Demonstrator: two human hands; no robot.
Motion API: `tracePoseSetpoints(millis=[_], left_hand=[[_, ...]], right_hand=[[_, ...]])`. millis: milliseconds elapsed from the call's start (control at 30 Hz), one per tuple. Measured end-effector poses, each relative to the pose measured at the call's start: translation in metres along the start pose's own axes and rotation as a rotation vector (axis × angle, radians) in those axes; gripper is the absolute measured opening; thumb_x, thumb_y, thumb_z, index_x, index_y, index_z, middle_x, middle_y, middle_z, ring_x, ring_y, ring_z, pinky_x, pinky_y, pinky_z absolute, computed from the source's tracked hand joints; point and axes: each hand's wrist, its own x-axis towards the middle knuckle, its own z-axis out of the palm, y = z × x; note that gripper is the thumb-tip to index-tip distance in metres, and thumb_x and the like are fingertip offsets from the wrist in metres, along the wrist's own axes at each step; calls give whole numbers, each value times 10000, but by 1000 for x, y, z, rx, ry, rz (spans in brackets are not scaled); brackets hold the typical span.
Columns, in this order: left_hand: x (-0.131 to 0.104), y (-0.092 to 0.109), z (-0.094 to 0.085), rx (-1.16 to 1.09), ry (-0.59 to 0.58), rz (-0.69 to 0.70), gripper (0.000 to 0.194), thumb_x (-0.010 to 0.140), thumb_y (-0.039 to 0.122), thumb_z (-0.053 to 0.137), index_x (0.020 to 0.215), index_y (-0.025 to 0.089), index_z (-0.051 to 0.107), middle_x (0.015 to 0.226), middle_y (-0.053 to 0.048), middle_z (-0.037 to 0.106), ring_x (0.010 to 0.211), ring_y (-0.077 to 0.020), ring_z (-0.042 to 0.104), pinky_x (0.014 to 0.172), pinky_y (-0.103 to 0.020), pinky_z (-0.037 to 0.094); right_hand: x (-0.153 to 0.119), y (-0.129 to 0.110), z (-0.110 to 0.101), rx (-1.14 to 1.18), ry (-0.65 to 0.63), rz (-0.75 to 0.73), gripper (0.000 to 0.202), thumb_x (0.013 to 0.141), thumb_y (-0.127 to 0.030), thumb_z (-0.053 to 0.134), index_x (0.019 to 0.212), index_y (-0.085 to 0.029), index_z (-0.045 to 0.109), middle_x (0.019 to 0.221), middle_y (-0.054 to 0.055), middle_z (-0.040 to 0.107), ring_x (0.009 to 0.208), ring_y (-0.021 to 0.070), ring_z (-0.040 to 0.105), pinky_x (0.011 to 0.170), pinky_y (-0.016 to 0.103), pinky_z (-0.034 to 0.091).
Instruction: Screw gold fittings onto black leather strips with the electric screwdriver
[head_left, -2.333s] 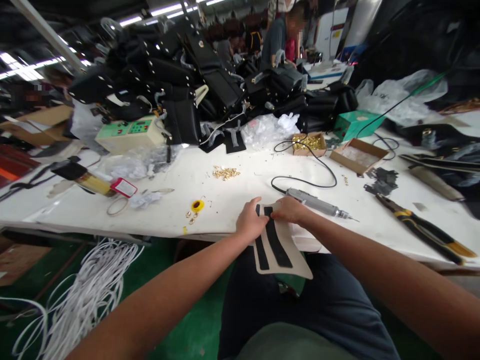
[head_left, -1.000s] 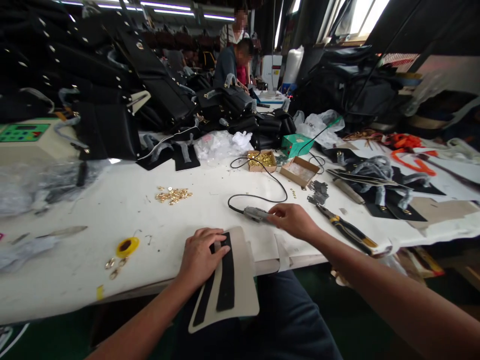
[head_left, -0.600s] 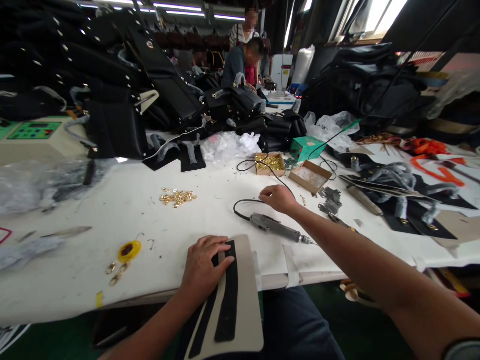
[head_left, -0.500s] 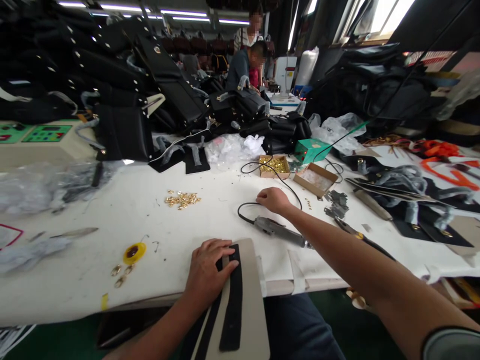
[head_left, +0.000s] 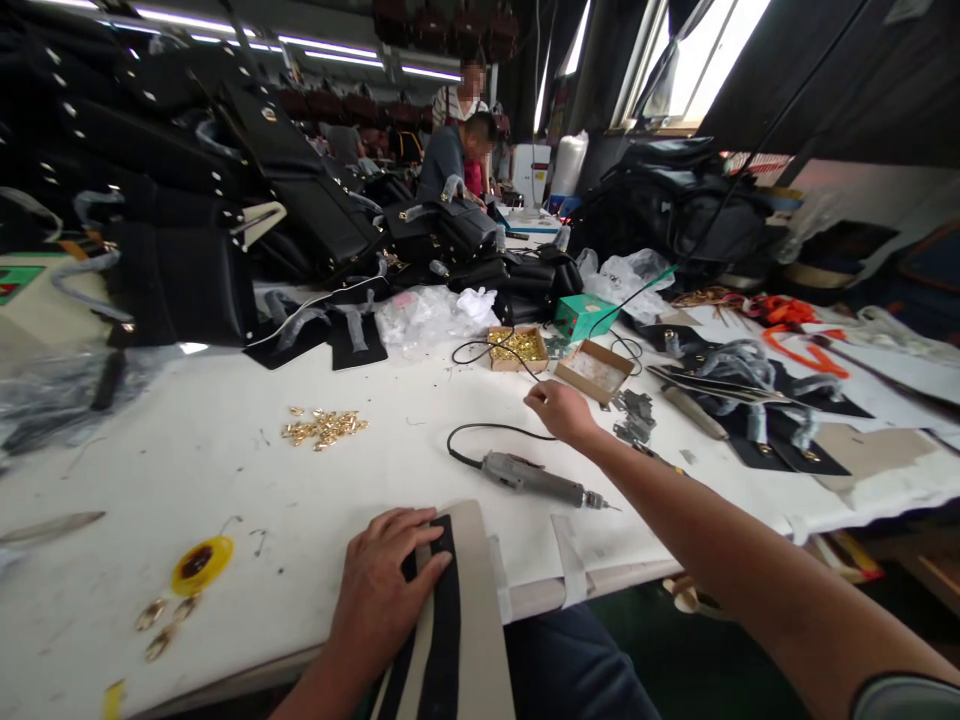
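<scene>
My left hand (head_left: 386, 575) lies with its fingers spread over the top of a black strap (head_left: 442, 640), which rests on a beige panel (head_left: 480, 610) at the table's front edge. My right hand (head_left: 561, 410) is beyond the grey electric screwdriver (head_left: 536, 480), its fingers closed together; what they hold, if anything, is too small to tell. The screwdriver lies on the table, its black cord looping beside that hand. Behind the hand stand a small box of gold pieces (head_left: 517, 348) and an open cardboard box (head_left: 595, 371).
Gold fittings (head_left: 325, 428) lie in a pile at the left, near a yellow disc (head_left: 202, 565). Grey metal plates (head_left: 635, 415) are at the right. A green box (head_left: 583, 317) and black bags (head_left: 180, 285) stand behind; two people are further back.
My right hand has moved right relative to the screwdriver and nearer the cardboard box. The camera view has turned right. My left hand stays on the strap.
</scene>
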Motion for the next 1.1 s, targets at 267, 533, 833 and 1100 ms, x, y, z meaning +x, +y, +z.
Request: tracePoseSetpoints(millis=[267, 533, 833, 1100], left_hand=[[1, -8, 3, 58, 28, 64, 188, 865, 410, 763, 1036, 349, 811, 1259, -7, 790, 1214, -340, 678, 989, -533, 544], [-1, -14, 6, 110, 72, 122, 223, 860, 452, 769, 1060, 359, 798, 1248, 5, 795, 1184, -341, 699, 945, -517, 560], [-5, -16, 6, 139, 74, 136, 232, 895, 505, 713, 1067, 370, 790, 1227, -1, 800, 1164, -342, 702, 925, -527, 578], [-4, -13, 4, 78, 61, 109, 204, 906, 498, 713, 1064, 385, 775, 1239, 20, 792, 1190, -350, 677, 963, -558, 530]], right_hand=[[-46, 92, -14, -76, -26, 164, 219, 948, -349, 620, 983, -224, 796, 1009, 65, 802, 873, 213, 682, 666, 286, 364], [12, 95, -46, -89, 70, 145, 250, 935, -407, 613, 1013, -279, 814, 1031, 37, 804, 914, 203, 691, 667, 280, 391], [126, 130, -36, -151, 27, 233, 518, 855, -516, 752, 1280, -221, 742, 1240, 147, 753, 1058, 291, 694, 773, 316, 480], [131, 141, -17, -58, -4, 126, 218, 883, -215, 680, 1044, -226, 826, 1117, 78, 803, 1020, 284, 711, 840, 312, 521]])
